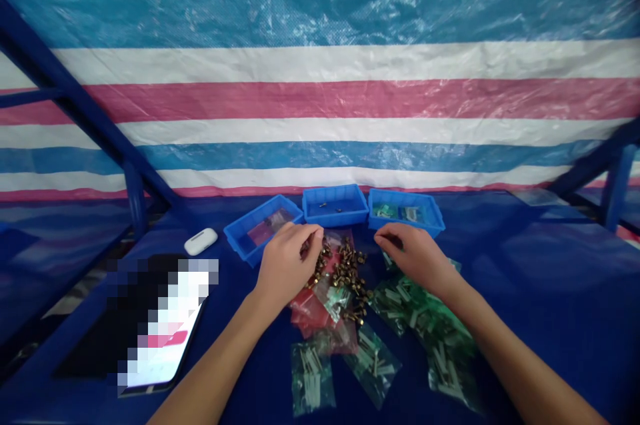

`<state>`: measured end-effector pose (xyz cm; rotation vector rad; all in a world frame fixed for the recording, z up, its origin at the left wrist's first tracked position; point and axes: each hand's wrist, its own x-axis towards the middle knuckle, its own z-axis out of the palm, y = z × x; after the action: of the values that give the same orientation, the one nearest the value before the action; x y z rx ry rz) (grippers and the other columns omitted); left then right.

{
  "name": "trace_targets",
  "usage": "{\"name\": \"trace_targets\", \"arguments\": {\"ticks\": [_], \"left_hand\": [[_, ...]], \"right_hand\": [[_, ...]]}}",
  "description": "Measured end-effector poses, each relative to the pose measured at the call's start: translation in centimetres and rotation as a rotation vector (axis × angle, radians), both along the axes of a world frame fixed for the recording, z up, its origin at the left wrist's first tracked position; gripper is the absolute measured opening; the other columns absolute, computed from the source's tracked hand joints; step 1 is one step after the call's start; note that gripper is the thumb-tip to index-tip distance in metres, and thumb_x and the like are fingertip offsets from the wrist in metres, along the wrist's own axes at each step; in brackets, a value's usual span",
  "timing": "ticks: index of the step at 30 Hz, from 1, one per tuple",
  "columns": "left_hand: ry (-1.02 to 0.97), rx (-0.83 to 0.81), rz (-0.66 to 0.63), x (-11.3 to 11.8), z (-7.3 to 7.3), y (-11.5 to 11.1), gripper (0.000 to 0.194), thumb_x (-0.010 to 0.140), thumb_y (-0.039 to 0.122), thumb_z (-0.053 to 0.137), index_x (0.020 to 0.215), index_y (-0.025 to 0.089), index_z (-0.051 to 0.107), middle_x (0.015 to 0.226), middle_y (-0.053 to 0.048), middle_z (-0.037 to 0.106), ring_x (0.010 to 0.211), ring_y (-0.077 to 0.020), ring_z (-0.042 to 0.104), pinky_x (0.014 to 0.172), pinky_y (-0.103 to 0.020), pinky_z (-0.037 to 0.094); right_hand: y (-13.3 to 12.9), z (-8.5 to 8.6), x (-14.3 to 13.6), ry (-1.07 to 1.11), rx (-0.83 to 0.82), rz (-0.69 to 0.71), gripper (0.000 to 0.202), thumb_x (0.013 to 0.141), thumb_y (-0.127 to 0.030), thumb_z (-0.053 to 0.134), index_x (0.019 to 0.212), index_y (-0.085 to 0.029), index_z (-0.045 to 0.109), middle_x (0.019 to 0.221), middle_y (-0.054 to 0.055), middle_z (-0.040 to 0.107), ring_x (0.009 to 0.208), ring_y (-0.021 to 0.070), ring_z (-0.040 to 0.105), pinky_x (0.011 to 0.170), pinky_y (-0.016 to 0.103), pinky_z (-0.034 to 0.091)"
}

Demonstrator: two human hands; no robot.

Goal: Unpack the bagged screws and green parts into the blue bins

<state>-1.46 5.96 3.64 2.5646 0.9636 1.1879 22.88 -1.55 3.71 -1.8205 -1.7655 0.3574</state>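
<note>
Fasteners (353,273), loose and brass-coloured, lie heaped between the two hands, partly on red bags (309,312) that reach out toward six o'clock. The left hand (287,265) is at nine o'clock, over the heap's edge, fingers curled and thumb bent in close to the index finger; whether a fastener sits in that grip I cannot tell. The right hand (417,255) hangs between two and three o'clock, thumb and fingertips nearly together, apart from the heap; its fingers would hide anything small they hold.

Green-tinted bags (425,318) of pale pieces spread at four o'clock beside the right forearm, and transparent bags (313,382) of similar pieces lie at six. A dragging right wrist could, I judge, snag that slippery plastic and pull bags into the heap; a sideways brush of the left knuckles could scatter fasteners among the packets.

Trays bound the far side: left tray (245,248) at ten o'clock, middle tray (336,219) at twelve, right tray (433,214) at one. Their raised rims could catch low fingertips. Beyond, a striped sheet (320,98) limits reach. A phone (170,332) at eight and white case (201,242) toward nine narrow the left arm's room. Most space is at three, over the blue table (540,265).
</note>
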Motion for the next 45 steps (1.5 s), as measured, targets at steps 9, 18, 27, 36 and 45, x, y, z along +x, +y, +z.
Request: {"name": "trace_targets", "arguments": {"ticks": [9, 18, 27, 36, 45], "left_hand": [[0.023, -0.024, 0.021, 0.1, -0.1, 0.0, 0.019, 0.094, 0.024, 0.049, 0.096, 0.02, 0.068, 0.084, -0.004, 0.07, 0.079, -0.0179, 0.061, 0.076, -0.033, 0.048], [0.019, -0.032, 0.002, 0.1, -0.2, -0.1, 0.018, 0.093, 0.022, 0.05, 0.097, 0.019, 0.067, 0.085, -0.004, 0.07, 0.079, -0.0179, 0.06, 0.076, -0.033, 0.047], [-0.015, -0.039, -0.013, 0.1, 0.0, -0.1, 0.017, 0.093, 0.023, 0.05, 0.096, 0.019, 0.067, 0.085, -0.005, 0.07, 0.081, -0.0187, 0.061, 0.079, -0.034, 0.048], [-0.089, -0.463, -0.245, 0.8, 0.9, -1.6, 0.036, 0.087, 0.04, 0.061, 0.118, 0.021, 0.063, 0.084, -0.002, 0.067, 0.066, -0.0138, 0.058, 0.063, -0.028, 0.048], [-0.24, -0.897, -0.36, 0.4, 0.8, -0.3, 0.028, 0.085, 0.043, 0.064, 0.084, 0.015, 0.065, 0.074, -0.002, 0.063, 0.065, -0.0125, 0.058, 0.058, -0.023, 0.044]], "right_hand": [[-1.5, -1.2, 3.5, -0.35, -0.169, -0.019, 0.047, 0.07, -0.052, 0.073, 0.105, -0.02, 0.066, 0.107, 0.012, 0.064, 0.086, 0.0272, 0.063, 0.065, 0.033, 0.044], [-0.5, -0.9, 2.0, -0.322, -0.147, 0.207, 0.009, 0.086, -0.029, 0.06, 0.09, -0.021, 0.058, 0.092, 0.007, 0.06, 0.079, 0.0208, 0.059, 0.066, 0.03, 0.042], [-0.5, 0.6, 0.0, -0.061, 0.108, 0.056, 0.02, 0.095, -0.034, 0.047, 0.095, -0.021, 0.063, 0.087, 0.006, 0.064, 0.071, 0.0183, 0.058, 0.065, 0.031, 0.042], [-1.4, 1.8, -3.2, 0.812, -0.008, 0.136, 0.026, 0.09, -0.043, 0.056, 0.098, -0.02, 0.064, 0.067, -0.001, 0.057, 0.056, 0.0119, 0.051, 0.056, 0.027, 0.045], [-1.4, 1.2, -4.1, 0.914, -0.116, 0.25, 0.035, 0.089, -0.043, 0.057, 0.116, -0.021, 0.059, 0.085, 0.005, 0.065, 0.068, 0.015, 0.058, 0.054, 0.027, 0.047]]}}
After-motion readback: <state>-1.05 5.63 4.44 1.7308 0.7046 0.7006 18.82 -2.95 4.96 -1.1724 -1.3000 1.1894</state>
